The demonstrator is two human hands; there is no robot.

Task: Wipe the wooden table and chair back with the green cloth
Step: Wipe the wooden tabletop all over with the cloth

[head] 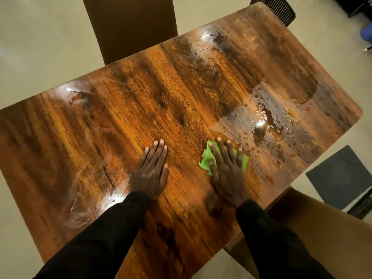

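Observation:
The glossy wooden table point(161, 93) fills most of the view. My right hand point(227, 170) lies flat on the green cloth point(205, 160), pressing it onto the tabletop right of centre. The cloth shows at both sides of the hand and under its fingertips. My left hand point(151, 174) rests flat on the bare wood just left of it, fingers together, holding nothing. A patch of water drops point(269, 121) glistens on the wood beyond my right hand. A brown chair back point(130, 27) stands at the table's far edge.
A tan chair point(322, 228) sits at the table's near right corner. A dark slatted chair point(277, 9) stands at the far right corner. A grey mat point(340, 178) lies on the pale floor to the right.

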